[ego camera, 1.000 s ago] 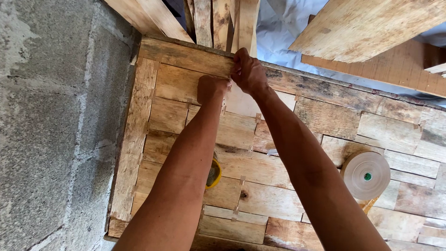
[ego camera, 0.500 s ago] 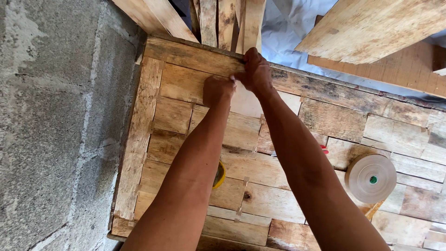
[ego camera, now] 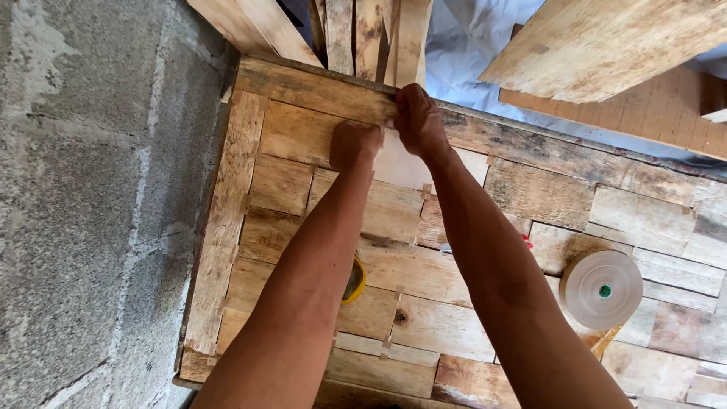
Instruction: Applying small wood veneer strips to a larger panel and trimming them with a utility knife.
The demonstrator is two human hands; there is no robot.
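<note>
Both hands are working at the far edge of a patchwork panel [ego camera: 454, 318] made of reclaimed wood pieces joined with short strips of paper tape. The left hand [ego camera: 354, 144] is curled into a loose fist, fingers pressed together and tucked under, knuckles bearing down on a pale wood piece [ego camera: 397, 163] that is sitting just inside the panel's dark top border board [ego camera: 318, 89]. The right hand [ego camera: 419, 121] is lying on that border board right beside the left, its fingers bunched and bent over the seam; whether they are pinching a bit of tape there cannot be told, since the fingertips are hidden. The pale piece is lying flat, touching the border board along its far edge. A roll of brown paper tape [ego camera: 602, 288] is resting on the panel well to the right of the pale piece, and a yellow object [ego camera: 354, 280], mostly hidden under the left forearm, is sitting nearer the person than the pale piece. Judging from this, the risks are that uneven pressure is letting the pale piece slide and open a gap at the seam, that any tape is going down wrinkled or off the joint, and that rough, splintery edges are catching the fingers. The concrete block wall [ego camera: 83, 204] is crowding the panel's left side.
</note>
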